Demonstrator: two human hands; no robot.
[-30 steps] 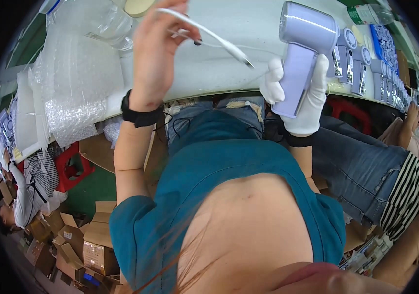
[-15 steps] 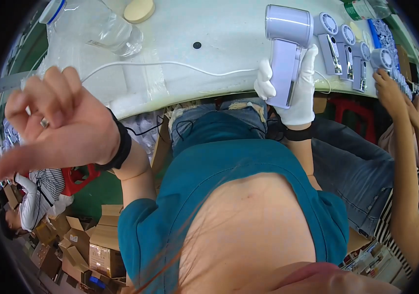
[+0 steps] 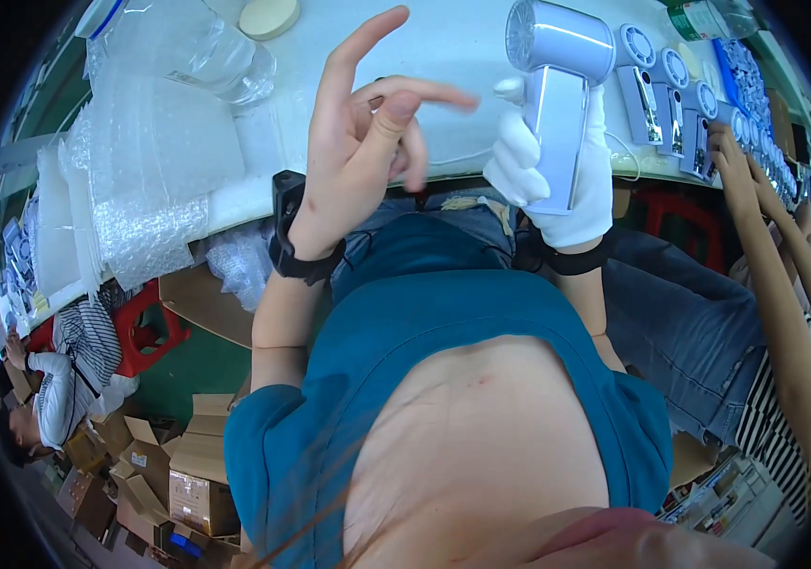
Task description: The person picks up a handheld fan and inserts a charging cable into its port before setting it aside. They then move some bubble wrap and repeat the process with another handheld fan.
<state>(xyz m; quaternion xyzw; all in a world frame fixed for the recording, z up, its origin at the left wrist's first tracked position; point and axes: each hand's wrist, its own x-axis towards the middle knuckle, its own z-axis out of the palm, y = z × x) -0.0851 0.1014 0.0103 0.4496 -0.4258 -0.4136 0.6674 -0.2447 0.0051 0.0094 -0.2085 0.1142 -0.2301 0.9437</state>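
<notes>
My right hand (image 3: pixel 585 194), in a white glove, grips a pale lavender handheld fan (image 3: pixel 557 133) by its flat handle. The fan stands head up, its round barrel (image 3: pixel 571 43) turned sideways. Left of it, over the table, my bare left hand (image 3: pixel 353 156) is raised with nothing visible in it. Its index finger points up and away, and another finger stretches toward the fan without reaching it. A dark strap circles each wrist. Part of a white cable shows behind my hands.
More fans (image 3: pixel 674 71) lie in a row at right, where a co-worker's hands (image 3: pixel 729 166) reach in. A clear plastic bottle (image 3: pixel 225 66), a cream disc (image 3: pixel 270 17) and bubble-wrap sheets (image 3: pixel 145 218) occupy the left. Cardboard boxes (image 3: pixel 201 498) stand on the floor.
My left hand has swung from the far left to the middle, fingers unfolding. The fan has turned slightly in my right hand. A co-worker's hand has shifted along the row.
</notes>
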